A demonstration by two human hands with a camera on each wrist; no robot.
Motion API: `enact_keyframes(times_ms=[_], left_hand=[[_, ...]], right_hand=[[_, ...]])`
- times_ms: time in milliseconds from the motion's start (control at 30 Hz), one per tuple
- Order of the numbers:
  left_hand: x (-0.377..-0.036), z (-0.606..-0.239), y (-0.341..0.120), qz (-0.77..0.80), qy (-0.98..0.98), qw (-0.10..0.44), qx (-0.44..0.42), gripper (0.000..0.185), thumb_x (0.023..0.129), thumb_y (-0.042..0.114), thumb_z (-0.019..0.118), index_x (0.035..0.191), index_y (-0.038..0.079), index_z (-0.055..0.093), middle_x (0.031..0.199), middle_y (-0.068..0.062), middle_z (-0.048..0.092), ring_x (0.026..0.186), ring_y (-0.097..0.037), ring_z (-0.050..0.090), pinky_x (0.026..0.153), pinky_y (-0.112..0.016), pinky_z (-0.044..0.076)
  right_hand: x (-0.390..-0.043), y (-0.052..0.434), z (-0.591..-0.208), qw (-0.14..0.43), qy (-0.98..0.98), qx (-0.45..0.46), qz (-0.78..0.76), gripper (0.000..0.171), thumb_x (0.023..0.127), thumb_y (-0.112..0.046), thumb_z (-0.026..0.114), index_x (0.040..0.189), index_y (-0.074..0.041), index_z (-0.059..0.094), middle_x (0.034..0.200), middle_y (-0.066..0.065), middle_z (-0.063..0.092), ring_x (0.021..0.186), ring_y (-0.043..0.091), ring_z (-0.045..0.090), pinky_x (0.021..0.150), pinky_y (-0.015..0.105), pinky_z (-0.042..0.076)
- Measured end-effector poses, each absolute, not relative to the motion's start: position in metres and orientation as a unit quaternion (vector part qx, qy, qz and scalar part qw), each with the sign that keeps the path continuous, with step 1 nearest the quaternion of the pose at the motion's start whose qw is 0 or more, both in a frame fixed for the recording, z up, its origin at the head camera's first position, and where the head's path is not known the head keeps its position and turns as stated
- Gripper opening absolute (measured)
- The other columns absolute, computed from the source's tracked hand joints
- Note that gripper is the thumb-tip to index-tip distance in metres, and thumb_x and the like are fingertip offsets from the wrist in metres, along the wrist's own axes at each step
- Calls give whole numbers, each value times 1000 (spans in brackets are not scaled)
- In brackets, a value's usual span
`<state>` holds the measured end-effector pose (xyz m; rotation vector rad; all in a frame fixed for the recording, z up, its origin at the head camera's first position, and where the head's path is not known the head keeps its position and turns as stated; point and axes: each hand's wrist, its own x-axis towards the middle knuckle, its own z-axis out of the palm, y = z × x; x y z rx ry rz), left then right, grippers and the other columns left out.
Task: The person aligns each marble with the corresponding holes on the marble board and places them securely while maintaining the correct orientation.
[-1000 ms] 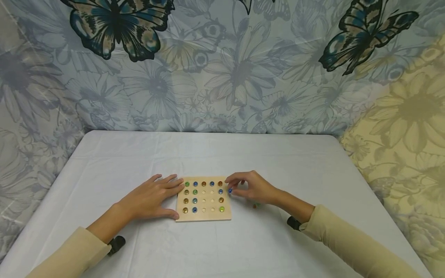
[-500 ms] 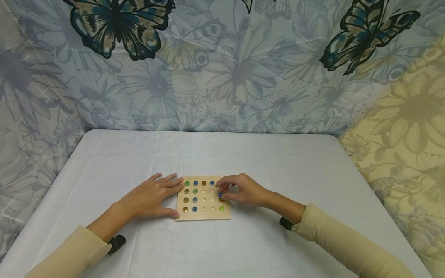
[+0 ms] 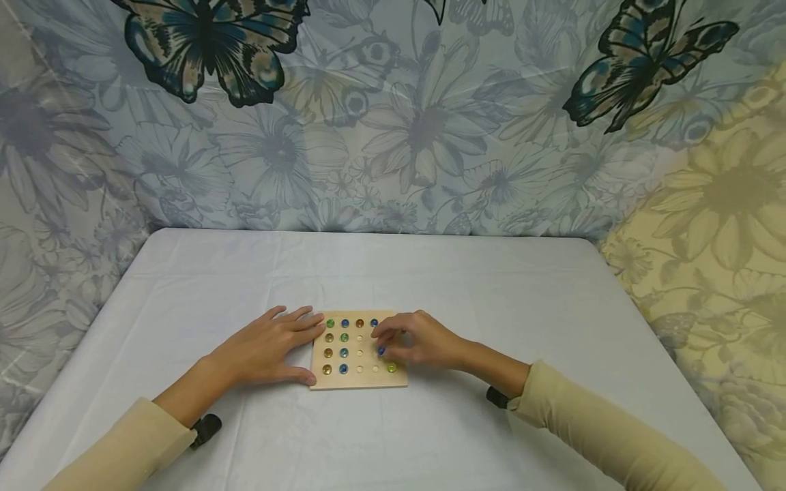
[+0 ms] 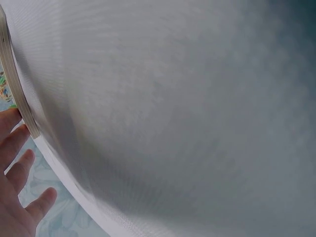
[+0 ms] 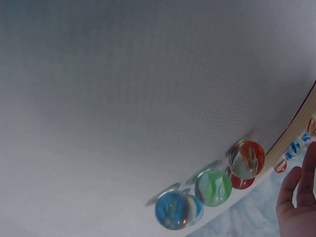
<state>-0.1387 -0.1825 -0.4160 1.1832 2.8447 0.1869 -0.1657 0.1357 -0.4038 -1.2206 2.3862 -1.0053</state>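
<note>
A light wooden board [image 3: 368, 379] with rows of round hollows lies on the white tablecloth. Glass marbles sit in the hollows of its left columns, back row and right side; bare hollows [image 3: 359, 369] show in the middle. My left hand [image 3: 267, 348] lies spread along the board's left edge, fingertips and thumb at the rim. Over the right part of the board, my right hand [image 3: 420, 344] pinches a blue marble [image 3: 381, 351] between thumb and fingers, close above the third row. That hand hides several right-side marbles. A green marble [image 3: 391, 367] shows at the front right corner.
In the right wrist view, loose marbles lie on the cloth beside the board: a red one [image 5: 247, 159], a green one [image 5: 213, 187] and a blue one [image 5: 172, 210], with others partly behind. A patterned butterfly curtain [image 3: 424, 136] hangs behind the table.
My right hand has carried the blue marble leftward from beyond the board's right edge to over its right-hand columns. The left hand has stayed at the left edge.
</note>
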Motion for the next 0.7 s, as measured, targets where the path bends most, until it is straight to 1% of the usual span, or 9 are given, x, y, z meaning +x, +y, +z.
enact_keyframes(times_ms=[100,200,300,400,533,700], left_hand=[[-139,-415,-182,62,921,28,384,95,82,79,51,147,11,51,154,-6,44,142,-32,39,110,-58,32],[-139,-416,-183,63,920,27,386,94,83,79,52,147,10,51,154,-6,44,142,-32,39,110,-58,33],[-139,-416,-183,65,919,26,387,94,83,78,52,147,10,51,154,-7,44,142,-32,40,110,-59,33],[-138,-416,-183,68,919,25,388,93,83,78,53,146,9,51,153,-7,44,141,-32,40,110,-59,32],[-138,-416,-183,71,919,26,387,93,83,78,54,146,9,52,153,-7,44,141,-32,40,110,-60,31],[-139,-416,-183,72,919,25,387,93,83,78,53,146,9,52,153,-7,44,141,-32,40,110,-60,31]], right_hand=[[-164,133,-404,139,823,-427,-348,31,85,-5,78,115,-3,70,102,3,74,93,8,68,86,27,54],[-163,131,-405,141,825,-427,-341,31,85,-6,78,115,-4,70,102,0,74,94,9,68,89,27,54],[-162,129,-407,148,828,-427,-332,30,86,-7,78,115,-5,70,102,-2,74,95,4,67,89,24,53],[-161,127,-407,161,828,-427,-325,28,87,-7,77,115,-6,70,103,-4,73,95,1,66,87,22,53],[-159,124,-407,173,828,-427,-320,28,87,-7,76,115,-6,70,103,-4,74,94,1,67,83,19,53],[-157,123,-407,173,829,-428,-315,28,87,-7,77,115,-7,70,103,-5,73,94,0,67,86,19,52]])
